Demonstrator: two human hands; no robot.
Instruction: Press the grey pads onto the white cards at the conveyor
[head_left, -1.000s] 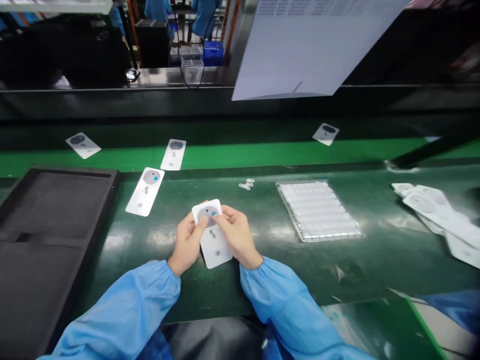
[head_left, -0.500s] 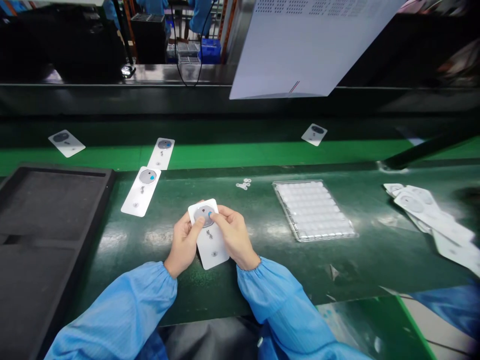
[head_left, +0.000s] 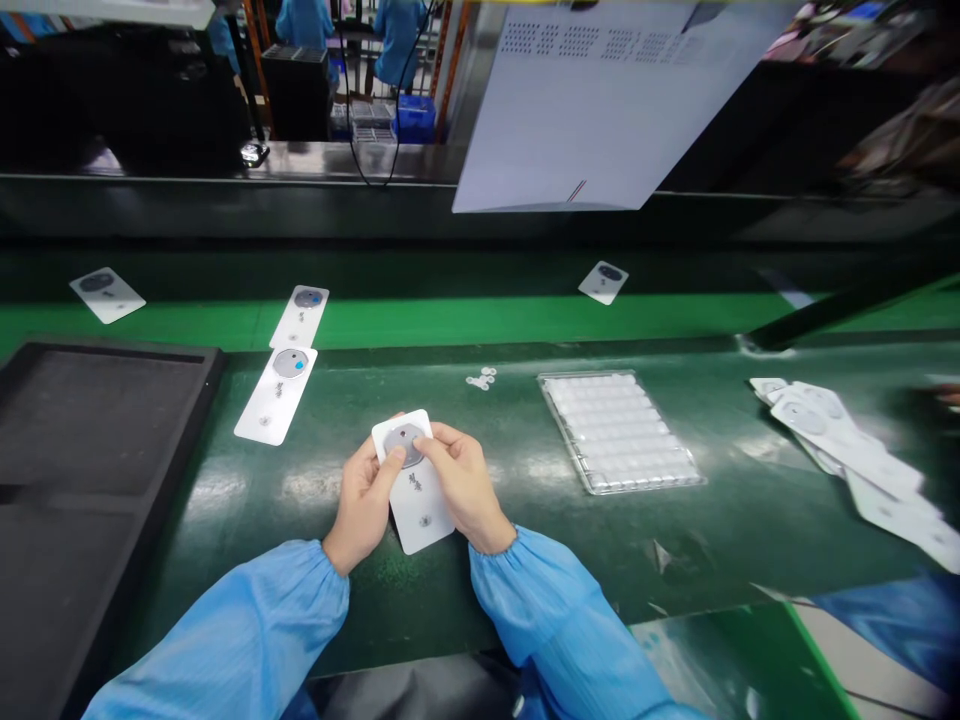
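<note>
Both my hands hold a white rounded-corner panel [head_left: 420, 505], tilted above the green bench. The panel carries a grey round disc [head_left: 405, 452] near its top and small black markings below. My left hand [head_left: 364, 505] grips the left edge, its thumb on the disc. From the right side my right hand [head_left: 469, 490] grips the panel, its thumb pressing on the disc's right part; what lies under that thumb is hidden. A similar panel [head_left: 274, 410] with a blue dot on its disc lies on the bench to the left. Several small white round pieces [head_left: 481, 379] lie beyond my hands.
A clear tray [head_left: 619, 432] with rows of white pieces sits right of my hands. Stacked white panels [head_left: 847, 440] lie farther right. More panels [head_left: 300, 317] rest on the green belt [head_left: 450, 318] behind. A black tray [head_left: 82, 430] fills the left. A white board [head_left: 600, 120] hangs overhead.
The panels on the belt have shifted left relative to the bench. My right thumb now covers the blue dot that showed on the held panel. The whole view has shifted slightly.
</note>
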